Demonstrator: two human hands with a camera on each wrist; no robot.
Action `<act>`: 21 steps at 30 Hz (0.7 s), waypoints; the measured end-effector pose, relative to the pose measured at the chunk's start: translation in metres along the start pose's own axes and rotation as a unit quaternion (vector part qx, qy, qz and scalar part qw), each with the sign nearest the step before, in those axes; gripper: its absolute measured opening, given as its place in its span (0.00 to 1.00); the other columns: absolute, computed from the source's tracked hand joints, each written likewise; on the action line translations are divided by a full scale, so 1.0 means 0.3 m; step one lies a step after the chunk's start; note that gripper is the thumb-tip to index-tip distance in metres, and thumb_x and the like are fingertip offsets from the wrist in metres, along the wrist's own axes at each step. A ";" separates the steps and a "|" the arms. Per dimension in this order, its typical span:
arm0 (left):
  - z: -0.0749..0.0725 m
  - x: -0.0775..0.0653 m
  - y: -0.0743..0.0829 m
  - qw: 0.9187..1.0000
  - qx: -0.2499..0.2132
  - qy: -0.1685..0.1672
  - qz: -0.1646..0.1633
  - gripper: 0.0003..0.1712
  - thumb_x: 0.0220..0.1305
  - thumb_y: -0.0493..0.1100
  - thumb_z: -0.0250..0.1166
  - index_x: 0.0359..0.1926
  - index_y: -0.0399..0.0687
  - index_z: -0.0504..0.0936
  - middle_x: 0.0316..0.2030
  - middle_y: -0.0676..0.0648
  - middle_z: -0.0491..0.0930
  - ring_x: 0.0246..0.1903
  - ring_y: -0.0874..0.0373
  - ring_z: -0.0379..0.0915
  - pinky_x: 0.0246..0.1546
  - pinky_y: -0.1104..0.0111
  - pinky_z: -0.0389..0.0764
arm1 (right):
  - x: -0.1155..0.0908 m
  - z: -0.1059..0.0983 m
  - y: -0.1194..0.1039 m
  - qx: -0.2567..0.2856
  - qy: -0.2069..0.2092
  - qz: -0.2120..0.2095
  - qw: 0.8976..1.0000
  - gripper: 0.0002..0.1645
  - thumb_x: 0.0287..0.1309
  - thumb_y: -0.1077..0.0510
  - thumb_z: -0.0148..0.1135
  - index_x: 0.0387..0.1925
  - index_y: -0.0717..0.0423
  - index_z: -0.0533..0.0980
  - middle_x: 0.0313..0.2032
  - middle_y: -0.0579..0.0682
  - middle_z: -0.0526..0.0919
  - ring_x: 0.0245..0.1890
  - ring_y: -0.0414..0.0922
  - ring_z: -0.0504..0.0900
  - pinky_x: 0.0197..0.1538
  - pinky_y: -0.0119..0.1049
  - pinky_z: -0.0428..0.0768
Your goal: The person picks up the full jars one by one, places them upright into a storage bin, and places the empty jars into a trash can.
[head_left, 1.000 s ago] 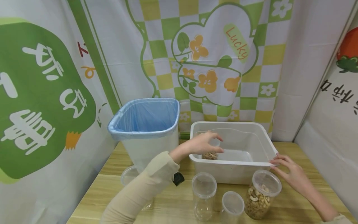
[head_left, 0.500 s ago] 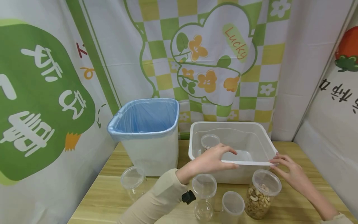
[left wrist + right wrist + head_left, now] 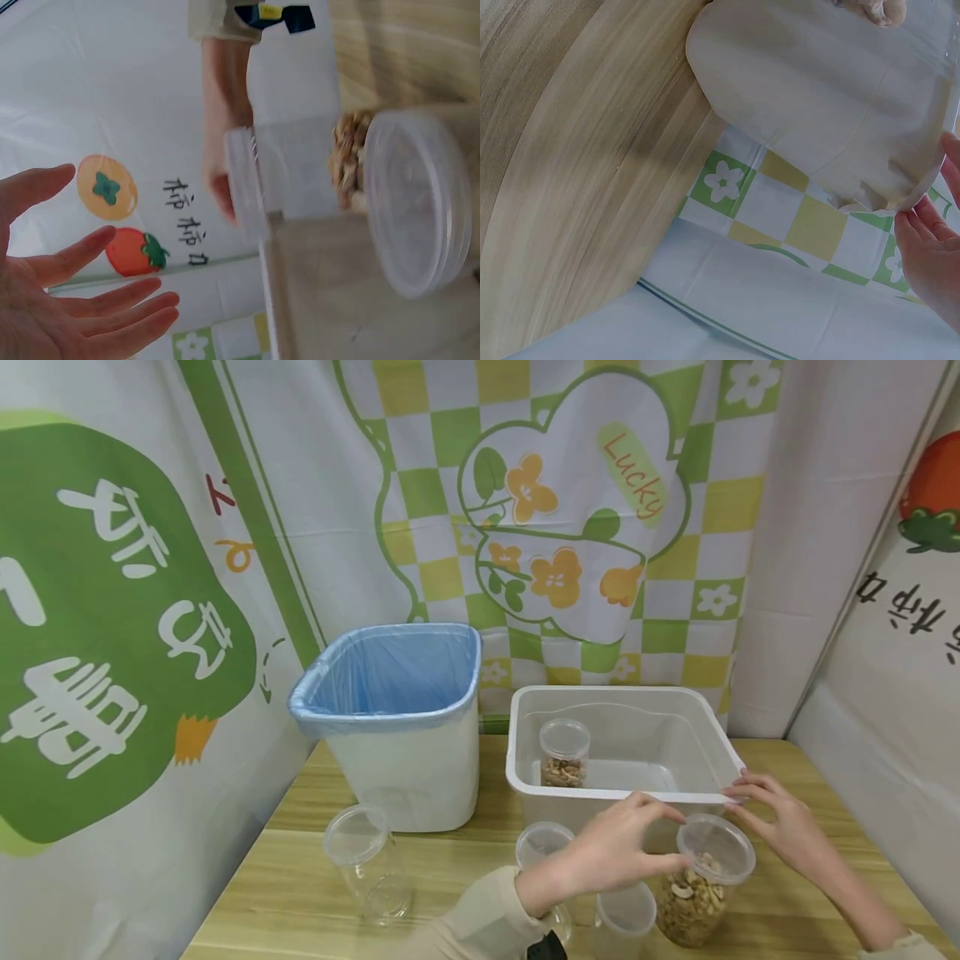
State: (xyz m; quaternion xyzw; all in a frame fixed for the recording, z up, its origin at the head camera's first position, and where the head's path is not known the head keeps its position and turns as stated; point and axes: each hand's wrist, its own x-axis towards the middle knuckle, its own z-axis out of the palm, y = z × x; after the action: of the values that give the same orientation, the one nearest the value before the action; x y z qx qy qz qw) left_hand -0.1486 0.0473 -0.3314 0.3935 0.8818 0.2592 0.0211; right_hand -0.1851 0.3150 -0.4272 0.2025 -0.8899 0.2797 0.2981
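The left hand point(image 3: 607, 857) has its fingers spread wide, just beside the lid point(image 3: 720, 847) of the big cashew jar point(image 3: 693, 902). That jar stands on the wooden table point(image 3: 446, 868), in front of the white tub point(image 3: 637, 731). The right hand point(image 3: 783, 833) has its fingers spread too, and the tips touch the tub's corner. A smaller jar of nuts point(image 3: 563, 760) sits inside the tub, on the left. A clear jar point(image 3: 369, 872) stands in front of the trash bin point(image 3: 423, 777), which has a blue bag point(image 3: 397, 672) over its rim
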 end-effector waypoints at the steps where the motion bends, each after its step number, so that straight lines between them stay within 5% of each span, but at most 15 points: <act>1: 0.013 -0.001 0.005 1.000 -0.004 0.001 0.004 0.23 0.56 0.57 0.58 0.51 0.56 0.73 0.52 0.54 0.69 0.48 0.65 0.67 0.42 0.76 0.69 | -0.001 -0.001 0.001 0.001 -0.002 0.003 1.000 0.10 0.42 0.64 0.66 0.32 0.59 0.78 0.39 0.54 0.73 0.55 0.19 0.54 0.54 0.41 0.66; 4: 0.048 0.001 0.017 1.000 -0.016 0.009 0.017 0.22 0.56 0.55 0.59 0.51 0.55 0.73 0.52 0.53 0.69 0.49 0.66 0.66 0.41 0.76 0.69 | -0.002 -0.002 0.001 0.005 -0.006 0.012 1.000 0.10 0.43 0.64 0.65 0.33 0.58 0.78 0.40 0.54 0.72 0.55 0.20 0.54 0.43 0.55 0.65; 8: 0.095 0.010 0.020 0.999 -0.029 0.027 0.030 0.22 0.57 0.54 0.58 0.52 0.53 0.73 0.51 0.53 0.68 0.48 0.66 0.66 0.40 0.79 0.68 | -0.004 -0.002 -0.001 0.005 -0.006 0.014 1.000 0.11 0.43 0.64 0.65 0.33 0.58 0.78 0.40 0.54 0.73 0.55 0.20 0.53 0.43 0.55 0.65; 10: 0.123 0.016 0.020 0.998 -0.029 0.044 0.034 0.22 0.57 0.53 0.58 0.52 0.53 0.73 0.52 0.52 0.68 0.48 0.66 0.65 0.40 0.79 0.67 | -0.005 -0.001 -0.001 0.006 -0.005 0.013 1.000 0.11 0.43 0.64 0.66 0.33 0.58 0.78 0.40 0.54 0.73 0.55 0.20 0.53 0.52 0.44 0.67; 13: 0.170 0.025 0.019 0.996 -0.030 0.078 0.041 0.22 0.57 0.52 0.59 0.52 0.52 0.72 0.52 0.50 0.66 0.50 0.64 0.64 0.42 0.80 0.66 | -0.006 -0.001 0.001 0.008 -0.003 0.014 1.000 0.10 0.44 0.64 0.65 0.33 0.58 0.78 0.40 0.54 0.72 0.55 0.19 0.53 0.53 0.43 0.66; 21: 0.271 0.044 0.009 0.988 -0.061 0.136 0.039 0.21 0.58 0.49 0.59 0.52 0.51 0.71 0.56 0.46 0.61 0.54 0.61 0.58 0.43 0.78 0.67 | -0.003 -0.002 -0.002 0.005 -0.007 0.021 1.000 0.11 0.42 0.66 0.65 0.33 0.59 0.77 0.39 0.54 0.72 0.54 0.16 0.50 0.39 0.57 0.66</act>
State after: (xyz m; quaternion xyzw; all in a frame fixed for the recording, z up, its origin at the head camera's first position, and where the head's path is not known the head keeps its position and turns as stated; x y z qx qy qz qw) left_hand -0.1364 0.0939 -0.3982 0.3869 0.8426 0.3647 -0.0853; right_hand -0.1839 0.3149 -0.4271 0.1868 -0.8946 0.2891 0.2850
